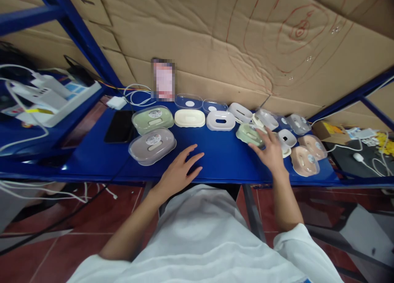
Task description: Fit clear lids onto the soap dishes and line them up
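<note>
My left hand hovers over the front of the blue table, fingers spread and holding nothing. Closest to it is a grey oval plastic box with a clear lid and a round label. My right hand has its thumb and fingers apart at the right end of a green oval box; whether it presses on the box I cannot tell. Behind the hands stand a cream oval piece and a white oval piece with a slot. A second green box is behind the grey one.
Peach boxes and a small white slotted part lie at the right. Clear lids line the back near an upright blurred screen. A black phone and a power strip are at left. Cardboard walls the back.
</note>
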The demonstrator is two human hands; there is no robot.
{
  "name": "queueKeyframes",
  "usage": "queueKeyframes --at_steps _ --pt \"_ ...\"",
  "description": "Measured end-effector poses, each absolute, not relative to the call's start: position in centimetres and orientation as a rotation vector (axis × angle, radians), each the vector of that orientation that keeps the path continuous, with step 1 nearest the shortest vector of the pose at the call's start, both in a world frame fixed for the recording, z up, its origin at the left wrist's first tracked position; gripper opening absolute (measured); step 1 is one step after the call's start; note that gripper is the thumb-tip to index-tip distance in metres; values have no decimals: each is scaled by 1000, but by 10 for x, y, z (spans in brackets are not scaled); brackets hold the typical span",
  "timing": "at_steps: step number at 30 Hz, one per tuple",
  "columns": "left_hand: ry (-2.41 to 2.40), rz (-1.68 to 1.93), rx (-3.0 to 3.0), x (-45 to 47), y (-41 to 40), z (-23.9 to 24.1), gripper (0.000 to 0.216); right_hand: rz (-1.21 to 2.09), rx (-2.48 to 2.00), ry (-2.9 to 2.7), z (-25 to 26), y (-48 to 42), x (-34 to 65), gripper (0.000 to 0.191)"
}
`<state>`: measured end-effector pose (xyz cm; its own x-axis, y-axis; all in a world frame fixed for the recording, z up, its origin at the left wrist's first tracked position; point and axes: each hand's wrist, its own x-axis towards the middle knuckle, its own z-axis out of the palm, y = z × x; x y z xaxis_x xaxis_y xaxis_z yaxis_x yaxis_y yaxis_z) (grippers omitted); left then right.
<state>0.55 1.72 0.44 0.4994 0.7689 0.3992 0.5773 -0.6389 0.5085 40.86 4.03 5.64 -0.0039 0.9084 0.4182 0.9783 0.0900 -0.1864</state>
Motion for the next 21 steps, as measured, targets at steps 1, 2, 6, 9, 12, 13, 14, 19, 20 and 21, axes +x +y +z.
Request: queueKeyframes --at_steps 1,2,6,9,12,13,14,19,20,21 --pt "1134 872 2447 6 17 4 47 -209 -1864 -1938 49 37 406 68" --pt "1138 863 2457 6 17 4 46 -217 -1886 -1911 42 36 403 67" --pt "1154 844 2497 7 18 4 41 -341 -1924 -1852 34 46 393 62" --pt "1158 825 2520 7 18 4 39 -298 -1779 -2092 42 65 371 59" --pt "1158 822 2527 8 18 4 40 -207 -1625 -2363 48 87 337 59" --pt "1159 832 2523 8 18 4 41 -186 -1602 -2414 49 92 326 59" --pt "1162 848 2516 8 18 4 42 -165 -1594 -2448 50 96 317 57" --pt "1202 906 2551 10 19 7 56 118 -1358 -2599 65 88 297 36" --pt "1202 894 2579 10 19 7 57 232 -1243 -2626 71 84 295 34" --pt "1193 872 2609 11 19 8 57 343 -1131 -2630 77 82 293 34"
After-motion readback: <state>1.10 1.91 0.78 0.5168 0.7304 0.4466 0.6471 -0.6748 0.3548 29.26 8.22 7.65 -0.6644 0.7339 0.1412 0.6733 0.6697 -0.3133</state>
